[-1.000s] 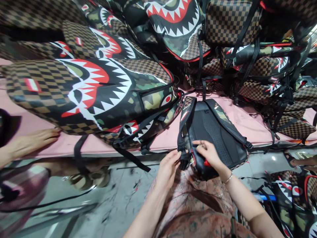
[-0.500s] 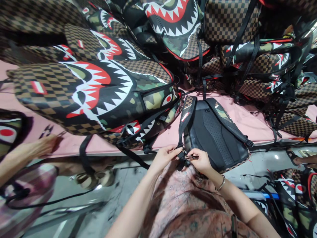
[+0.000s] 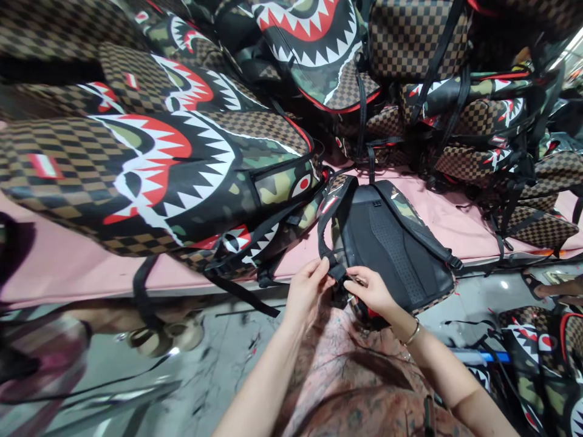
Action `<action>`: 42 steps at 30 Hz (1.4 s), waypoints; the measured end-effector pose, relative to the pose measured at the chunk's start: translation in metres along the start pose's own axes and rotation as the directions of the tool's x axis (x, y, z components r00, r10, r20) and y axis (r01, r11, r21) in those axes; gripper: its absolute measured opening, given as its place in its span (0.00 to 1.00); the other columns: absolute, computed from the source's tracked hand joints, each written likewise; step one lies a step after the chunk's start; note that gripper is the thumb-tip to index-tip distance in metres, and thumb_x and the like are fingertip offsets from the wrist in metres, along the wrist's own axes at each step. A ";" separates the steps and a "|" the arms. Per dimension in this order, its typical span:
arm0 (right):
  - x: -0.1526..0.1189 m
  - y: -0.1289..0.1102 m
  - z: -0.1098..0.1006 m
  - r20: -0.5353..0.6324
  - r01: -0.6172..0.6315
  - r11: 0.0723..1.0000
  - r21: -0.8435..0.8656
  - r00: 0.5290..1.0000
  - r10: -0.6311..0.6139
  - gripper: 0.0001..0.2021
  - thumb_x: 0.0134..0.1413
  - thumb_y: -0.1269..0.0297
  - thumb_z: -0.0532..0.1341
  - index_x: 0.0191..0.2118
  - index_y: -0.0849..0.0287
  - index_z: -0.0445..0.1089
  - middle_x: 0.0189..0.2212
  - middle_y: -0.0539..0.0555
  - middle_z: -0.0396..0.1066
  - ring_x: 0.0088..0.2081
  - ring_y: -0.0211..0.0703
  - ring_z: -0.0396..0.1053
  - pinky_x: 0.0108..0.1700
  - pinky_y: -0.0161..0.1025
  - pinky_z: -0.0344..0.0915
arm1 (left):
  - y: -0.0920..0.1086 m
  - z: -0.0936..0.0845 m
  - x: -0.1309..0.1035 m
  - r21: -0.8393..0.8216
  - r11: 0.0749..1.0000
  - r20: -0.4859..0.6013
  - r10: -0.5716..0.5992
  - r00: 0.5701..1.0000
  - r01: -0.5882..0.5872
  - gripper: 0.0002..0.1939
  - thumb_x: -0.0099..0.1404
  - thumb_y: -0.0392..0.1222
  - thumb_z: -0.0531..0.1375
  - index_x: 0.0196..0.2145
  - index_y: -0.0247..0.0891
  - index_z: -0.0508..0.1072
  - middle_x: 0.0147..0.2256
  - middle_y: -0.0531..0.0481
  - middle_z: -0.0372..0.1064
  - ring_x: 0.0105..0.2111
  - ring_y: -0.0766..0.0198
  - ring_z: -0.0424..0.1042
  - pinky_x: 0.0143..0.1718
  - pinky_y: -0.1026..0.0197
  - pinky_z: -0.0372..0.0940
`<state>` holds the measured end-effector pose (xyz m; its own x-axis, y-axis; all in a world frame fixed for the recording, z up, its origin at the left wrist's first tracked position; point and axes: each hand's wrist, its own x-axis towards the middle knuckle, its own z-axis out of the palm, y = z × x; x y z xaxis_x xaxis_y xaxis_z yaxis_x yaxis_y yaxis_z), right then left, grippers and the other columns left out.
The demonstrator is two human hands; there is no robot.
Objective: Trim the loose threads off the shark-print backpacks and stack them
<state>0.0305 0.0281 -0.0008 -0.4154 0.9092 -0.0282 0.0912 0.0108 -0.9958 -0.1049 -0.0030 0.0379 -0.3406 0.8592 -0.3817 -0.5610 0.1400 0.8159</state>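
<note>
A black backpack lies on the pink table edge in front of me, its padded back panel facing up. Its left shoulder strap curves down to a black strap buckle. My left hand is closed, with thumb and fingers pinching the webbing beside this buckle. Just right of it, my right hand is closed around a small dark metal tool, mostly hidden by the fingers, so its exact kind is unclear. Both hands are close together at the bag's lower left corner.
Checkered shark-mouth backpacks are piled on the pink table to the left and behind. More backpacks stand at lower right near the floor. A loose black strap hangs over the table edge. Another person's leg and sandals show below left.
My left hand has turned and lifted the strap end and buckle slightly. My right hand has moved a little, its tool less visible. The other person's hand at left has gone from view.
</note>
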 end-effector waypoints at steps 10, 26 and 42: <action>0.005 0.012 0.016 0.007 0.021 1.000 0.007 1.000 -0.021 0.07 0.43 0.62 0.60 0.27 0.58 0.64 0.17 0.43 0.55 0.19 0.31 0.52 0.23 0.30 0.53 | -0.016 -0.020 -0.033 0.623 0.618 -0.022 0.626 0.779 -0.479 0.16 0.51 0.42 0.65 0.39 0.43 0.73 0.40 0.46 0.67 0.40 0.58 0.66 0.48 0.59 0.59; -0.005 0.009 0.021 0.096 0.226 0.888 -0.401 0.974 -0.204 0.09 0.42 0.72 0.53 0.31 0.55 0.67 0.23 0.46 0.66 0.24 0.37 0.63 0.30 0.31 0.58 | -0.006 -0.027 -0.019 0.673 0.682 0.049 0.348 0.936 -0.288 0.02 0.46 0.35 0.61 0.21 0.40 0.72 0.24 0.48 0.63 0.30 0.56 0.63 0.30 0.62 0.54; -0.009 0.015 0.012 -0.085 0.009 0.999 0.038 0.996 -0.006 0.05 0.41 0.65 0.60 0.27 0.59 0.64 0.21 0.46 0.62 0.23 0.34 0.60 0.28 0.32 0.58 | 0.016 -0.017 -0.024 0.058 0.964 0.255 -0.264 0.930 0.258 0.17 0.49 0.50 0.65 0.23 0.31 0.70 0.18 0.54 0.55 0.18 0.72 0.55 0.17 0.69 0.51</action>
<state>0.0248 0.0155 -0.0167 -0.3371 0.9414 -0.0146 0.0530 0.0035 -0.9986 -0.1181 -0.0294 0.0525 0.0239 0.8878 -0.4597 -0.5854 0.3851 0.7134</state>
